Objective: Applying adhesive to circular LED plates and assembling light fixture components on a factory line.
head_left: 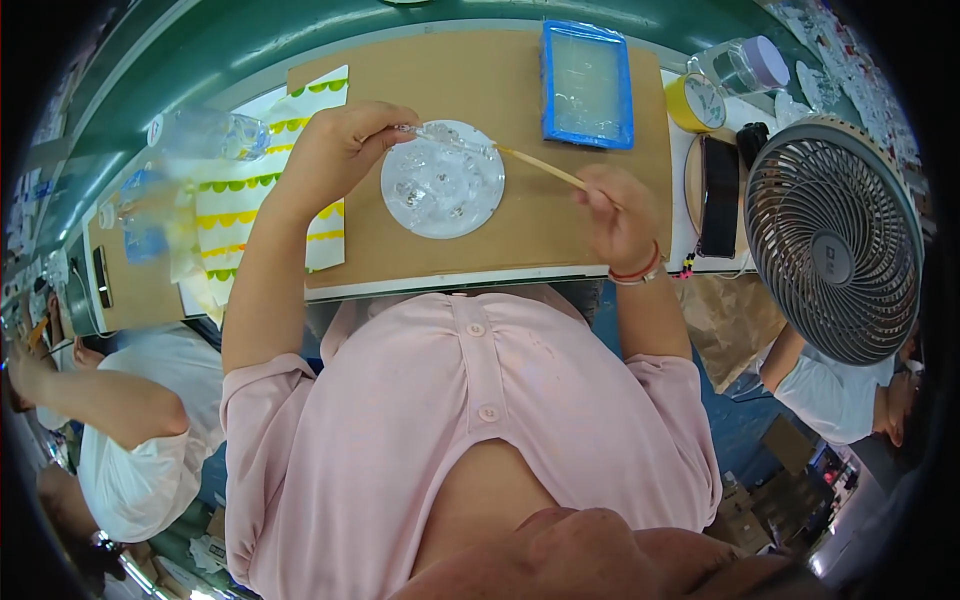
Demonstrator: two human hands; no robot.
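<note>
My left hand [345,150] is closed over the upper left rim of a round white plate [443,226]. Its thumb and fingertips pinch a small transparent piece [407,129]. Several glassy, see-through pieces [413,185] lie on the plate. My right hand [615,215], slightly blurred, grips a thin pale wooden stick [545,168] to the right of the plate. The stick slants up and left, its far end over the plate's right upper edge. What that tip touches is too small to tell.
Behind the brown board [560,225] edge, a blue-framed tray [546,95] stands. On the right are a tape roll [704,103], jar [740,66], phone [718,197] and large fan [833,240]. A bottle [210,135] lies left on patterned paper [240,204]. Co-workers sit at both sides.
</note>
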